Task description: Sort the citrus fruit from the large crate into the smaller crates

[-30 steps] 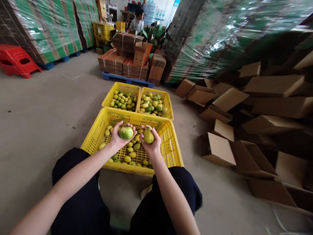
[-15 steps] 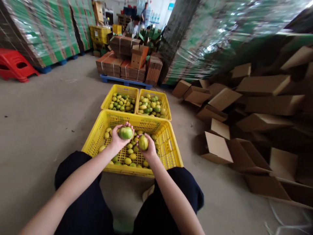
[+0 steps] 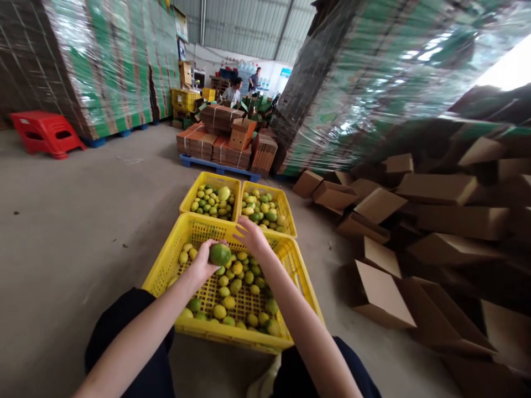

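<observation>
My left hand (image 3: 204,261) is closed round a large green lemon (image 3: 219,255) above the big front yellow crate (image 3: 164,260). Over that crate's far rim, my right hand (image 3: 252,236) reaches forward with its fingers apart and nothing in them. A bigger-looking yellow lemon (image 3: 224,193) shows over the back left crate (image 3: 188,196), apart from my right hand; whether it is in the air or lying on the fruit I cannot tell. Loose lemons (image 3: 235,286), yellow and green, lie on the front crate's slatted floor. More fruit fills part of the back right crate (image 3: 290,215).
Open cardboard boxes (image 3: 379,293) are heaped on the right. Bundled flat cartons (image 3: 199,141) sit on a blue pallet (image 3: 219,167) ahead. Wrapped stacks (image 3: 116,66) rise on both sides. A red stool (image 3: 47,132) stands at left. Two people (image 3: 233,93) are at the back.
My right hand has let go of the yellowish lemon and moved forward, its fingers now apart. My left hand still holds the green one. The camera view has tilted up.
</observation>
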Tool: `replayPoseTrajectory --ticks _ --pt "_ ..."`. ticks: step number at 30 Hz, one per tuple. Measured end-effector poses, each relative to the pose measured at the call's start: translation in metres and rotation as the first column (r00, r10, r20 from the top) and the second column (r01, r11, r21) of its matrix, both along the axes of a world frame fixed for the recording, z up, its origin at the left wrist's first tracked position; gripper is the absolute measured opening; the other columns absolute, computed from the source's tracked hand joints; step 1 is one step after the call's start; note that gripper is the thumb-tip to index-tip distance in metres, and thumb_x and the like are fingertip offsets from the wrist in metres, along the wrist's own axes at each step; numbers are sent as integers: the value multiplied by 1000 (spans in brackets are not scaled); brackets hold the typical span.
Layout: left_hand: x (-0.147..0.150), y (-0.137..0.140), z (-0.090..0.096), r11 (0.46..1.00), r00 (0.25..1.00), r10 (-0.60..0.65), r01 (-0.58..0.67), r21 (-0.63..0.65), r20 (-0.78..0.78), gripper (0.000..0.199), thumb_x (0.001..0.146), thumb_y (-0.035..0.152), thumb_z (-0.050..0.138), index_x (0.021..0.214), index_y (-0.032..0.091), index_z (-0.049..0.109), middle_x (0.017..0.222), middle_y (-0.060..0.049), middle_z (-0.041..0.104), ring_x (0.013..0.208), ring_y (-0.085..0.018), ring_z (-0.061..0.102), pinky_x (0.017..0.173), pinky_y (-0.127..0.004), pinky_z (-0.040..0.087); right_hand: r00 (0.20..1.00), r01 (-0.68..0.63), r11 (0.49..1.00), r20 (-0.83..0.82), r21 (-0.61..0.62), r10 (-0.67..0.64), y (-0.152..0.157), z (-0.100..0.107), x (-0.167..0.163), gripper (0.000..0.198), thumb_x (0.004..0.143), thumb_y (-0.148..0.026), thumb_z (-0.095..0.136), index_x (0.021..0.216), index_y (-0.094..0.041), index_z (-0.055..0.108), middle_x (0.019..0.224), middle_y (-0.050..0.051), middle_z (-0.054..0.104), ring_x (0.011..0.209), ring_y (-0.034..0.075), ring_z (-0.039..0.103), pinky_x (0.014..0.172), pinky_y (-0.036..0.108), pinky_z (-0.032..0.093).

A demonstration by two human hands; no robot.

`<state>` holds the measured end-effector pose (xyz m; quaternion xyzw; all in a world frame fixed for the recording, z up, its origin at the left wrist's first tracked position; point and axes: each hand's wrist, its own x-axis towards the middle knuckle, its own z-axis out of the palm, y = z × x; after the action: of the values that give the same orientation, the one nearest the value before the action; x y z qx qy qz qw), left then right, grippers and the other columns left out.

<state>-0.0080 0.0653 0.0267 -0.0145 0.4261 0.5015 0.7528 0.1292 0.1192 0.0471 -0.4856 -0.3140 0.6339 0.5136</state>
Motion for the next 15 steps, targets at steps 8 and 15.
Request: replayPoseTrajectory --ticks 8,15 --pt "5 5 -16 993 993 -107 105 -54 -39 15 88 28 45 89 18 56 73 -7 66 70 -22 68 61 -37 61 977 -129 989 159 -77 140 -72 -52 69 26 56 -34 80 75 -19 72 73 2 72 61 15 65 63 27 49" --pt "21 -5 -76 935 926 -349 335 -116 -143 9 85 27 54 85 18 55 70 -7 64 61 -21 63 55 -35 59 999 -35 996 -7 -87 34 -81 -58 93 24 56 -34 76 75 -21 69 71 1 72 60 15 65 61 27 50"
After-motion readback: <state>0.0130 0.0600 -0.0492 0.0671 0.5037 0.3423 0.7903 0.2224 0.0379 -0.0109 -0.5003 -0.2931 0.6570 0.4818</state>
